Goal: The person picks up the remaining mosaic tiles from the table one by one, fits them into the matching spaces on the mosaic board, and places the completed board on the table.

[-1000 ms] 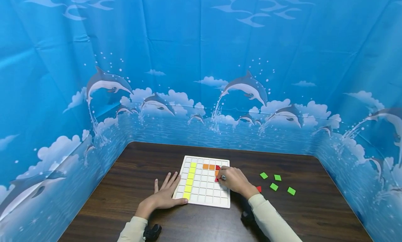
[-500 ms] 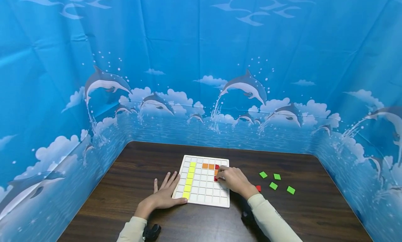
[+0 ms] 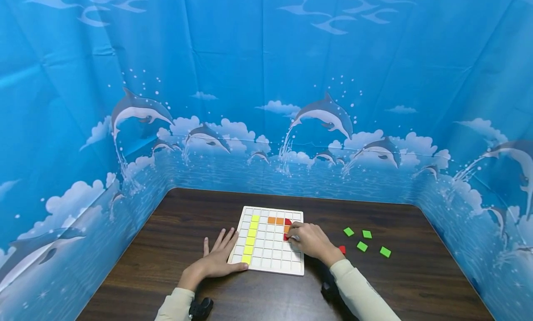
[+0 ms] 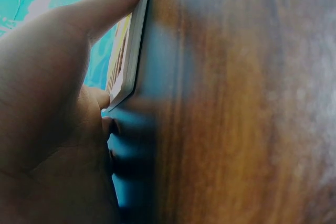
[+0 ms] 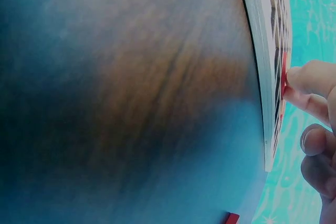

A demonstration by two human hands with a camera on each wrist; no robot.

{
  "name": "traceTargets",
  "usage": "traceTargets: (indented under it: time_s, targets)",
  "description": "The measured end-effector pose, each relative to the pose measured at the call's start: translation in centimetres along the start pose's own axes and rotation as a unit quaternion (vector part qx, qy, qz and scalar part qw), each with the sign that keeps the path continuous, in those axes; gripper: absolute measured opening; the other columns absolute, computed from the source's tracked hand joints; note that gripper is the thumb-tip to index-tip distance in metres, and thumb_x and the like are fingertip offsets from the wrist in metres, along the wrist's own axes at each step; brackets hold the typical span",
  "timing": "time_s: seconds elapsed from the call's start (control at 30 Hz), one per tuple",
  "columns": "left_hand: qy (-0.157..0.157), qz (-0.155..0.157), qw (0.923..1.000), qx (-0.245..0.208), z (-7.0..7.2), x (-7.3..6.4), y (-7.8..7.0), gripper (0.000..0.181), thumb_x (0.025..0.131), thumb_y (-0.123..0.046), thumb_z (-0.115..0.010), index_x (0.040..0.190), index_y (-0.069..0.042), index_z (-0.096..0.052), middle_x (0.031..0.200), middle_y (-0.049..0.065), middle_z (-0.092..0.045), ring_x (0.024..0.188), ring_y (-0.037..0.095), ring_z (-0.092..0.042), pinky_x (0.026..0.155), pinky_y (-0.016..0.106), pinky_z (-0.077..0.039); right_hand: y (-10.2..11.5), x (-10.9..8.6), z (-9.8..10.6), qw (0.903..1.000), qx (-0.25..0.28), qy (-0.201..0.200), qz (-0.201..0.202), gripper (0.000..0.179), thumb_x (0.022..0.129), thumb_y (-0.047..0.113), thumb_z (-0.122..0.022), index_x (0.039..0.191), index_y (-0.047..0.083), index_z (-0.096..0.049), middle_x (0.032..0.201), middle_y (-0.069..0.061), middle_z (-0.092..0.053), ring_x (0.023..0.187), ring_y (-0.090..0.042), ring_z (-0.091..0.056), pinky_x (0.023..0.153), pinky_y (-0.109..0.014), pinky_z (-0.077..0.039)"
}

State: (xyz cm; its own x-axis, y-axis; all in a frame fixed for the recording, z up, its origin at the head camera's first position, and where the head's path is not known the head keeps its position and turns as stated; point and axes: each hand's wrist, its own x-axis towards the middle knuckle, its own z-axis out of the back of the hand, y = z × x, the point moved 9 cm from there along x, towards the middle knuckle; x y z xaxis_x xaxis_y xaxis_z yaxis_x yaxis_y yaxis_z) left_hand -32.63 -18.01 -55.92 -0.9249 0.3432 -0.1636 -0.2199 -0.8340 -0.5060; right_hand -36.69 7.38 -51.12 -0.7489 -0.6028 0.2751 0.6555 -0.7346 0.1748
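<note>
A white grid board (image 3: 270,251) lies flat on the dark wooden table. My left hand (image 3: 216,261) rests at its left edge, fingers spread, with the thumb on the board's near left corner. My right hand (image 3: 311,240) is over the board's right side. Its thumb and index finger pinch a small red tile (image 3: 285,237) down at the grid, partly hidden by the fingers; the right wrist view shows this red tile (image 5: 284,72) at the fingertips. Just above it sit an orange tile (image 3: 286,229) and a red tile with a rounded corner (image 3: 288,221).
A column of yellow tiles (image 3: 250,241) runs down the board's left side. Two orange tiles (image 3: 275,220) sit in its upper part. Several green tiles (image 3: 362,246) and one loose red tile (image 3: 342,250) lie to the right. A blue dolphin-print curtain (image 3: 266,103) surrounds the table.
The red tile under my right fingers has turned slightly and now looks squarer to the grid. My left hand keeps its place on the board's edge.
</note>
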Motion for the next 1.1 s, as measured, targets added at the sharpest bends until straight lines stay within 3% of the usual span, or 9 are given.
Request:
traceTargets:
  time_s: [0.1,0.4,0.67,0.83,1.1]
  targets:
    - [0.002,0.007,1.0,0.002,0.1,0.0,0.0,0.114,0.091,-0.072,-0.069,0.173,-0.013,-0.017,0.181,0.013,-0.008,0.167,0.043,0.001,0.12,0.08,0.015,-0.1,-0.1,0.0,1.0,0.003,-0.003,-0.002,0.009,0.096,0.022,-0.082,0.104,0.02,-0.086,0.11,0.004,-0.079,0.087,-0.01,-0.072,0.074,-0.028,-0.062]
    - [-0.013,0.003,0.9999,-0.003,-0.9,0.7,1.3,0.117,0.087,-0.081,-0.065,0.173,-0.019,-0.016,0.182,0.007,-0.006,0.168,0.039,0.004,0.12,0.078,0.018,-0.2,-0.6,0.0,0.9999,0.007,0.001,-0.008,0.01,0.097,0.023,-0.08,0.106,0.021,-0.086,0.113,0.002,-0.076,0.067,-0.002,-0.056,0.058,-0.019,-0.047]
    - [-0.017,-0.018,0.9995,-0.021,-0.5,0.4,0.7,0.116,0.088,-0.082,-0.063,0.174,-0.02,-0.014,0.182,0.01,-0.005,0.167,0.043,0.005,0.116,0.082,0.021,-0.2,-1.0,1.0,0.9993,0.022,-0.027,-0.01,0.011,0.095,0.018,-0.082,0.106,0.022,-0.085,0.109,0.005,-0.078,0.078,-0.004,-0.065,0.06,-0.019,-0.045]
    - [-0.013,-0.012,0.9997,-0.014,-0.3,0.3,0.5,0.116,0.088,-0.081,-0.064,0.174,-0.02,-0.014,0.182,0.01,-0.006,0.167,0.042,0.005,0.116,0.081,0.021,-0.5,-1.7,2.1,0.9988,0.024,-0.037,-0.021,0.011,0.095,0.017,-0.082,0.103,0.023,-0.084,0.107,0.007,-0.079,0.072,-0.003,-0.059,0.058,-0.02,-0.04]
    - [0.0,-0.003,1.0,-0.005,0.1,-0.2,-0.3,0.116,0.09,-0.076,-0.066,0.173,-0.014,-0.015,0.181,0.012,-0.006,0.167,0.043,0.004,0.118,0.081,0.018,-1.8,-3.1,3.3,0.9965,0.041,-0.042,-0.06,0.01,0.093,0.013,-0.083,0.101,0.018,-0.083,0.101,0.006,-0.076,0.073,-0.003,-0.056,0.064,-0.023,-0.048]
